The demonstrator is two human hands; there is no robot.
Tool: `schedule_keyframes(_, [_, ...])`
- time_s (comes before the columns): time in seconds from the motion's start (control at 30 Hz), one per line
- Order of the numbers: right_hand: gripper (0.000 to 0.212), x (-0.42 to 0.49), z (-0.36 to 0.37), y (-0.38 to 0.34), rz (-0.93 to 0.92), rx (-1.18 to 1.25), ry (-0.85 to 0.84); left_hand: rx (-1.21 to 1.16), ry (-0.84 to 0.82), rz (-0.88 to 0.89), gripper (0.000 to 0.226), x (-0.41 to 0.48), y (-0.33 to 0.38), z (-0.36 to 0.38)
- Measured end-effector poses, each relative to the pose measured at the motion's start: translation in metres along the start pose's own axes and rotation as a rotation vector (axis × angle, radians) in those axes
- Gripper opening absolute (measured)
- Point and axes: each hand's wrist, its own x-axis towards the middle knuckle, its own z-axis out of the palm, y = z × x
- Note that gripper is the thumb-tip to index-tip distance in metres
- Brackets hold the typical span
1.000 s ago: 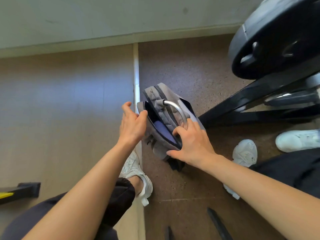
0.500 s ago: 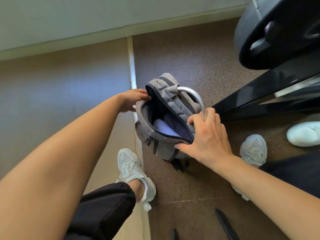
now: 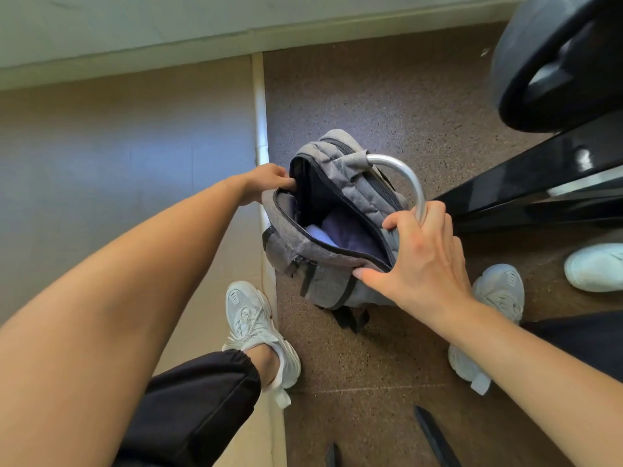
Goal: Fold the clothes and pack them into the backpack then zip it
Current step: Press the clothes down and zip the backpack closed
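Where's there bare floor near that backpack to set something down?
Free: the speckled brown floor beyond the backpack up to the wall, and the tan surface left of the white strip. Crowded: black frame at right, shoes on the near side.

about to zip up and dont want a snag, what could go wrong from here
1. The clothes lie high in the backpack, close to the zipper teeth; fabric could catch as it closes.
2. The opening gapes wide while the left hand pinches its far end, so the zip may strain.
3. The right hand grips the handle with its thumb by the track, possibly in the slider's way.
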Motion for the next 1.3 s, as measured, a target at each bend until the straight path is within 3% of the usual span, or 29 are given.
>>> schedule_keyframes(0.1, [0.081, 0.000, 0.000, 0.000, -0.003, -0.009, -0.008, -0.054, -0.035, 0.022, 0.056, -0.001, -0.003, 0.001])
schedule_keyframes(0.3, [0.078, 0.000, 0.000, -0.001, 0.003, 0.004, -0.028, -0.200, -0.012, 0.033, 0.029, -0.007, -0.013, -0.008])
schedule_keyframes(0.6, [0.072, -0.003, -0.001, 0.000, -0.004, 0.014, -0.056, -0.039, 0.230, 0.121, 0.029, -0.018, 0.004, -0.024])
schedule_keyframes(1.13, [0.068, -0.002, -0.013, 0.007, 0.116, 0.153, -0.099, 0.119, 0.387, 0.406, 0.028, -0.117, 0.061, 0.003])
schedule_keyframes(1.3, [0.062, 0.002, -0.021, 0.007, 0.052, 0.202, -0.129, 0.091, 0.536, 0.356, 0.009, -0.128, 0.045, 0.022])
